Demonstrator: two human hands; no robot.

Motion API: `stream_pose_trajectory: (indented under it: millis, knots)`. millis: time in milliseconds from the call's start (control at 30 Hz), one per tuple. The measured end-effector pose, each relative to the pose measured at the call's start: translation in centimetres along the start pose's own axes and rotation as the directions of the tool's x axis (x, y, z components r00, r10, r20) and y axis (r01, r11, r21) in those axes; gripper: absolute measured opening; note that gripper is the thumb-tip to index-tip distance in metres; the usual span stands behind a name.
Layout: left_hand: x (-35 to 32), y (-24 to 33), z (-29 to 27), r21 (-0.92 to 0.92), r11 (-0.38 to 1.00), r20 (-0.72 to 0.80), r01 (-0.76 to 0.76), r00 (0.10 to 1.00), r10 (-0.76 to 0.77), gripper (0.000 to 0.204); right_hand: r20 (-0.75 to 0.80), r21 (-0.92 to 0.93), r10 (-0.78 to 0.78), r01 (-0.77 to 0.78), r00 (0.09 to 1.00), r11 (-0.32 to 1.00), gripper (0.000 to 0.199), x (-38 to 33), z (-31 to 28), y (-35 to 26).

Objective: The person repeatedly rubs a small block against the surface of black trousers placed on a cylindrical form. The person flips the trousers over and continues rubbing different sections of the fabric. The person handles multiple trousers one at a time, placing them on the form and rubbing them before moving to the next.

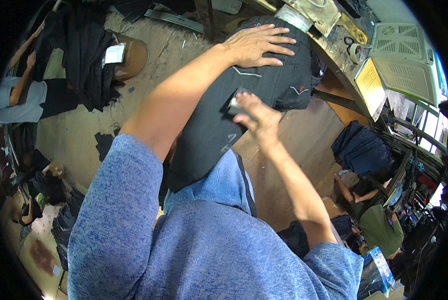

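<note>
A black garment [204, 135], apparently a pair of trousers, lies over my lap and reaches up to the table's edge. White angled stitching shows on it, with a small red mark near one stitched corner. My left hand [261, 46] lies flat on its far part, fingers spread to the right. Lower down, my right hand [261, 117] is closed on a small block [235, 103], pale on one side and dark on top. The block is against or just above the cloth; its kind is hard to make out, and the fingers are a little blurred.
A wooden table [341, 70] at the upper right bears a tape roll [356, 52] and a ridged pale plastic case [401, 62]. Dark folded cloth [361, 147] lies at the right. Other people work nearby: one in grey [21, 100], one in olive [381, 227].
</note>
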State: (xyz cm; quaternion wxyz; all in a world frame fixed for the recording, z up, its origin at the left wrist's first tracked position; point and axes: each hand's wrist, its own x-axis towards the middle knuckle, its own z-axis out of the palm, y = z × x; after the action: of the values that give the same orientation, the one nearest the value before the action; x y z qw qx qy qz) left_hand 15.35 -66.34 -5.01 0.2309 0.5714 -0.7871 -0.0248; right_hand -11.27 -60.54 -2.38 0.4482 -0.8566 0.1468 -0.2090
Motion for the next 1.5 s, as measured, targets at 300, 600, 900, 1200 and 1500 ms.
stream_pose_trajectory:
  millis: [300, 600, 900, 1200, 1500]
  knots:
    - [0.1, 0.5, 0.1, -0.051, 0.998, -0.016, 0.041, 0.999, -0.041, 0.044, 0.345, 0.209, -0.247, 0.183, 0.906, 0.961, 0.047, -2.4, -2.9, -1.0]
    - [-0.4, 0.3, 0.5, -0.035, 0.999, -0.061, 0.023, 0.998, -0.025, 0.042, 0.079, 0.082, 0.129, -0.135, 0.989, 0.987, 0.049, -4.1, -0.8, 0.1]
    - [-0.4, 0.2, 0.6, -0.026, 0.999, -0.089, 0.020, 0.996, -0.023, 0.043, 0.065, 0.152, 0.129, -0.138, 0.989, 0.979, 0.045, 3.6, 0.8, -2.5]
    - [-2.2, 3.3, -0.8, 0.022, 0.993, -0.285, 0.113, 0.953, -0.102, 0.049, 0.516, 0.173, 0.253, -0.388, 0.819, 0.905, 0.027, -4.4, 2.2, -4.5]
    - [-30.3, 32.3, -3.8, -0.440, -0.098, 0.090, 0.893, -0.065, -0.994, 0.065, 0.397, -0.508, 0.327, -0.091, 0.858, 0.856, 0.096, 16.8, -3.7, -1.5]
